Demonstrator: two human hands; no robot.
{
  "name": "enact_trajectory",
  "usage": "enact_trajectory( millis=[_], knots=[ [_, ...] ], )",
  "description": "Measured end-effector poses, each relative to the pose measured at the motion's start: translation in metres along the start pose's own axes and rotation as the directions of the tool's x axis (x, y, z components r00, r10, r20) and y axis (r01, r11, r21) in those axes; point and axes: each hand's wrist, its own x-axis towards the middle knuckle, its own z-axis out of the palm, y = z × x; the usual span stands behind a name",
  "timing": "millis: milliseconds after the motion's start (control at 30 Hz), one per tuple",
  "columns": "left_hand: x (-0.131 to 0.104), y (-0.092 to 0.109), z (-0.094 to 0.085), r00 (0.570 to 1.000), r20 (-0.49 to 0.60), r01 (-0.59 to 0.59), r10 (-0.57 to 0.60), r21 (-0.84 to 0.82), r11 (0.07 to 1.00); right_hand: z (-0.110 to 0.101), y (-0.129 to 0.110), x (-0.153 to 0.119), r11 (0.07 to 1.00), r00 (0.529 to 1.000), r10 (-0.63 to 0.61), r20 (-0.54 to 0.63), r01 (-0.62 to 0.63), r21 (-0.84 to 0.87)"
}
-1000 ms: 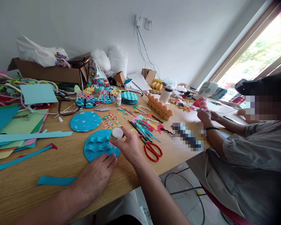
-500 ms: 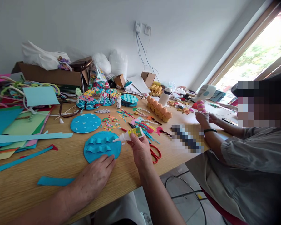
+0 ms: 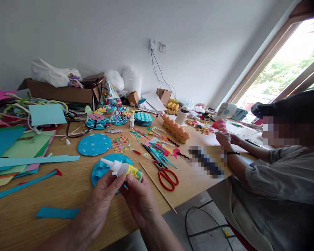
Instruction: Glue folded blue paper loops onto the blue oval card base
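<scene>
Both hands hold a white glue bottle (image 3: 123, 168) with a yellow-green label, its nozzle tilted up to the left. My left hand (image 3: 104, 195) pinches it near the cap end, and my right hand (image 3: 141, 195) grips the labelled body. Under and behind the bottle lies a blue disc (image 3: 96, 171) with curled paper strips, partly hidden by the hands. Another blue disc (image 3: 94, 144) with pale paper bits lies just beyond. A blue paper strip (image 3: 58, 212) is on the table left of my left hand.
Red-handled scissors (image 3: 168, 179), a wooden stick (image 3: 158, 187) and pens (image 3: 154, 155) lie to the right. Coloured paper (image 3: 28, 143) is stacked at the left. Farther back stand an orange egg carton (image 3: 176, 129) and a small bottle (image 3: 131, 121). Another person (image 3: 277, 174) sits at the right.
My left hand has lifted off the curled-strip disc and taken hold of the glue bottle. My right hand has brought the bottle left and nearer, uncovering the wooden stick and more of the scissors.
</scene>
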Motion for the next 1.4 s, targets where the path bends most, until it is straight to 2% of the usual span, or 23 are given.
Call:
enact_trajectory(
  millis=[100, 167, 233, 267, 300, 333, 400, 467, 533, 600, 667, 733, 800, 900, 933, 1033, 1133, 1267, 1333, 1400],
  knots=[
    [0.002, 0.006, 0.001, 1.0, 0.002, 0.012, -0.012, -0.067, 0.998, -0.002, -0.005, 0.0, 0.994, 0.997, 0.084, -0.002, -0.083, -0.07],
    [0.005, 0.008, -0.002, 1.0, 0.018, 0.017, -0.015, -0.076, 0.997, -0.005, -0.01, 0.002, 0.975, 0.99, 0.141, 0.021, -0.135, -0.179],
    [0.008, 0.01, -0.006, 1.0, 0.016, 0.025, -0.024, -0.073, 0.997, -0.008, -0.014, 0.005, 0.93, 0.992, 0.12, 0.044, -0.097, -0.353],
    [0.009, 0.011, -0.007, 1.0, -0.002, 0.027, -0.027, -0.072, 0.997, -0.008, -0.016, 0.007, 0.882, 0.997, 0.062, 0.051, -0.031, -0.47],
    [0.01, 0.012, -0.008, 0.999, -0.027, 0.029, -0.031, -0.069, 0.997, -0.009, -0.018, 0.008, 0.795, 0.998, -0.023, 0.065, 0.058, -0.603],
    [0.011, 0.013, -0.009, 0.998, -0.055, 0.028, -0.032, -0.068, 0.997, -0.008, -0.02, 0.01, 0.663, 0.988, -0.121, 0.092, 0.149, -0.733],
    [0.012, 0.015, -0.008, 0.995, -0.096, 0.02, -0.026, -0.065, 0.998, -0.006, -0.025, 0.012, 0.309, 0.942, -0.266, 0.206, 0.286, -0.907],
    [0.014, 0.018, -0.006, 0.993, -0.119, -0.001, -0.006, -0.063, 0.998, -0.002, -0.031, 0.013, -0.008, 0.891, -0.295, 0.346, 0.36, -0.933],
    [0.018, 0.021, -0.003, 0.992, -0.124, -0.024, 0.017, -0.054, 0.998, 0.004, -0.037, 0.015, -0.192, 0.859, -0.271, 0.435, 0.394, -0.899],
    [0.023, 0.024, 0.0, 0.993, -0.113, -0.048, 0.044, -0.033, 0.998, 0.008, -0.042, 0.02, -0.278, 0.854, -0.238, 0.463, 0.397, -0.875],
    [0.028, 0.026, 0.0, 0.995, -0.074, -0.07, 0.07, 0.005, 0.998, 0.011, -0.048, 0.029, -0.291, 0.86, -0.209, 0.466, 0.4, -0.869],
    [0.031, 0.027, -0.003, 0.995, -0.033, -0.088, 0.091, 0.075, 0.993, 0.007, -0.055, 0.046, -0.252, 0.867, -0.203, 0.455, 0.403, -0.88],
    [0.032, 0.028, -0.012, 0.993, 0.002, -0.113, 0.115, 0.184, 0.976, -0.004, -0.067, 0.07, -0.173, 0.88, -0.235, 0.413, 0.38, -0.909],
    [0.03, 0.027, -0.03, 0.986, 0.091, -0.16, 0.138, 0.331, 0.93, -0.031, -0.088, 0.114, 0.048, 0.938, -0.245, 0.245, 0.265, -0.963],
    [0.029, 0.028, -0.036, 0.983, 0.134, -0.168, 0.127, 0.361, 0.917, -0.041, -0.095, 0.129, 0.063, 0.944, -0.258, 0.208, 0.231, -0.971],
    [0.024, 0.031, -0.053, 0.966, 0.232, -0.206, 0.111, 0.441, 0.873, -0.068, -0.109, 0.165, 0.076, 0.947, -0.295, 0.128, 0.157, -0.985],
    [0.022, 0.035, -0.066, 0.938, 0.3, -0.315, 0.171, 0.542, 0.779, -0.087, -0.113, 0.188, 0.079, 0.95, -0.303, 0.068, 0.096, -0.992],
    [0.024, 0.034, -0.082, 0.876, 0.377, -0.479, 0.301, 0.609, 0.632, -0.102, -0.113, 0.208, 0.04, 0.954, -0.3, 0.024, 0.037, -0.999],
    [0.024, 0.031, -0.09, 0.856, 0.394, -0.517, 0.336, 0.618, 0.592, -0.106, -0.113, 0.215, 0.009, 0.955, -0.296, 0.01, 0.014, -1.0],
    [0.022, 0.027, -0.098, 0.853, 0.386, -0.522, 0.351, 0.62, 0.586, -0.11, -0.113, 0.22, -0.021, 0.956, -0.295, 0.002, -0.005, -1.0]
  ],
)
